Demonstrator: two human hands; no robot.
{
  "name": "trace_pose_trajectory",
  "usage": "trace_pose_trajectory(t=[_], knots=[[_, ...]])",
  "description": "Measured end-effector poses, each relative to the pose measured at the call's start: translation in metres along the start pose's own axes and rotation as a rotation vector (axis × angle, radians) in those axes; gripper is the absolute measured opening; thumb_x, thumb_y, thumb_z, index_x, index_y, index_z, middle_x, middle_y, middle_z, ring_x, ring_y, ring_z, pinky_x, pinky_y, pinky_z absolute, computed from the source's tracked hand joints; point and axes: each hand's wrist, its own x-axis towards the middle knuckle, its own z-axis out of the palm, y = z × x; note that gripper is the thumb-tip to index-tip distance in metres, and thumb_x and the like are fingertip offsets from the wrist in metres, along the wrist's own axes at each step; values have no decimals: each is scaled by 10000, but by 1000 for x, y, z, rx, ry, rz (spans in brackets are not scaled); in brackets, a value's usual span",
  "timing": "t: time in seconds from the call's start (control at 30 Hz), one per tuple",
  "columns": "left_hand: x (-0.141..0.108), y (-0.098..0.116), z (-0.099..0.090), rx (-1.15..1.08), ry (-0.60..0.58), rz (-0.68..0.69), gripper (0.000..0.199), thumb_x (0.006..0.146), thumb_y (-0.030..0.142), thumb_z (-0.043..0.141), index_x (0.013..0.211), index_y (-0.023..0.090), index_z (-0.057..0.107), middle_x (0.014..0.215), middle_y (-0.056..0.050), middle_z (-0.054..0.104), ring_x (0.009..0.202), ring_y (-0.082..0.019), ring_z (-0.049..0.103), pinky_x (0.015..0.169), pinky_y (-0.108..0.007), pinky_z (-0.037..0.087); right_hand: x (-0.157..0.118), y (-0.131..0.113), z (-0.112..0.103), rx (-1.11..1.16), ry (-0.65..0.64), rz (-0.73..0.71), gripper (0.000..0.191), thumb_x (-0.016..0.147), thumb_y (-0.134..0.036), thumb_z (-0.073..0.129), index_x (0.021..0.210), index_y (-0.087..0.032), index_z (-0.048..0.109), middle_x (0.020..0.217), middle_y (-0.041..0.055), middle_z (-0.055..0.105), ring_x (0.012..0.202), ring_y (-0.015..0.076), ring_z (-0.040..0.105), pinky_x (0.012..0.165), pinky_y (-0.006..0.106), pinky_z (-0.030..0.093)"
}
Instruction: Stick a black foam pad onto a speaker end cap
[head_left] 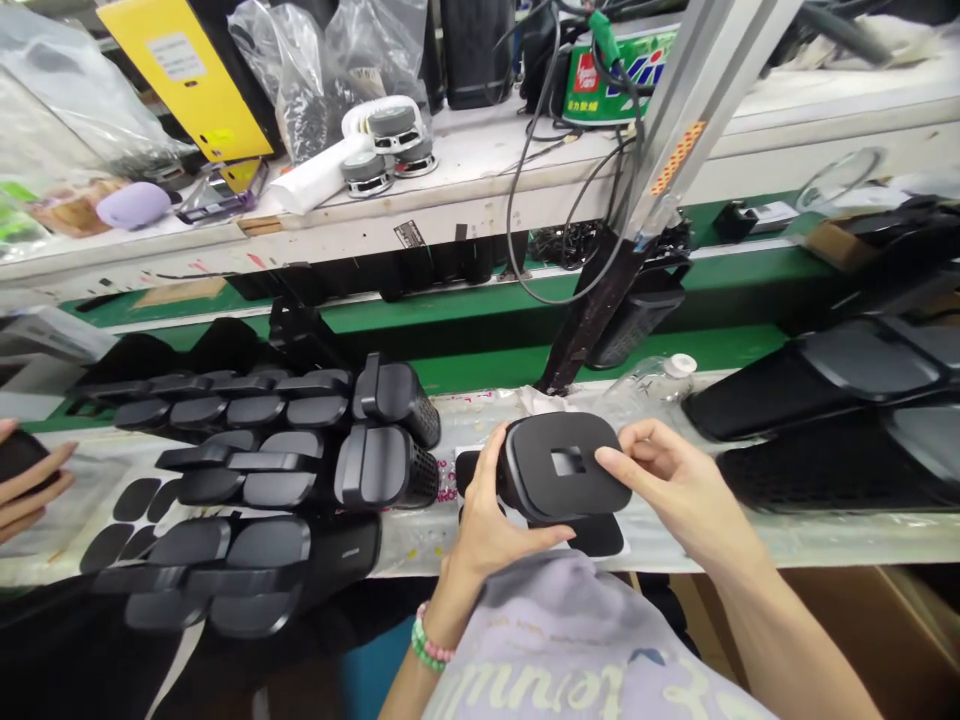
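Note:
My left hand [487, 525] wraps round the left and lower side of a black rounded device [540, 480], whose flat face is turned up toward the camera. That face has a small square opening or label at its centre. At its right edge is my right hand [656, 470], thumb on the face and the other fingers curled by the rim. Whether its fingers pinch a thin sheet there cannot be made out. Beneath the device, black rounded pads [600, 535] lie on a pale sheet, partly hidden by the device and my left hand.
Rows of black handled devices [270, 470] stand on the left. Black pads [109, 545] lie beside them, near another person's hand [34, 480]. A clear bottle [660, 380], a metal post [675, 140] with a hanging cable, and larger black units [825, 390] are beyond and right.

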Motion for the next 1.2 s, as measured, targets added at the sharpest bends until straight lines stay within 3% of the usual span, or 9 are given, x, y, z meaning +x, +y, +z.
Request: trace_pose_trajectory(t=[0.2, 0.47, 0.7, 1.2], knots=[[1, 1, -2, 38, 12, 61, 1138, 571, 535, 837, 1483, 288, 202, 1505, -132, 379, 1368, -329, 404, 1132, -536, 368, -2, -2, 6, -46, -2, -9, 403, 722, -548, 714, 703, -216, 486, 608, -23, 506, 550, 110, 437, 480, 227, 340], [3, 2, -2, 61, 28, 91, 1126, 574, 551, 828, 1477, 251, 226, 1487, -161, 398, 1356, -334, 420, 1113, -540, 389, -3, -2, 7, 103, -22, 60, 398, 711, -499, 755, 703, -209, 483, 596, -38, 515, 527, 93, 443, 473, 208, 359], [4, 0, -2, 78, 41, 115, 1124, 578, 563, 820, 1477, 244, 226, 1477, -172, 409, 1344, -340, 437, 1102, -542, 403, -2, 0, 7, 76, -6, 49, 395, 709, -495, 760, 706, -207, 490, 595, -41, 509, 533, 91, 437, 477, 206, 351], [5, -1, -2, 59, 28, 109, 1124, 582, 551, 823, 1481, 252, 217, 1486, -169, 396, 1358, -341, 416, 1112, -551, 384, -2, 1, 8, 76, 0, 65, 390, 714, -491, 761, 709, -207, 495, 600, -42, 520, 542, 93, 447, 492, 209, 348]])
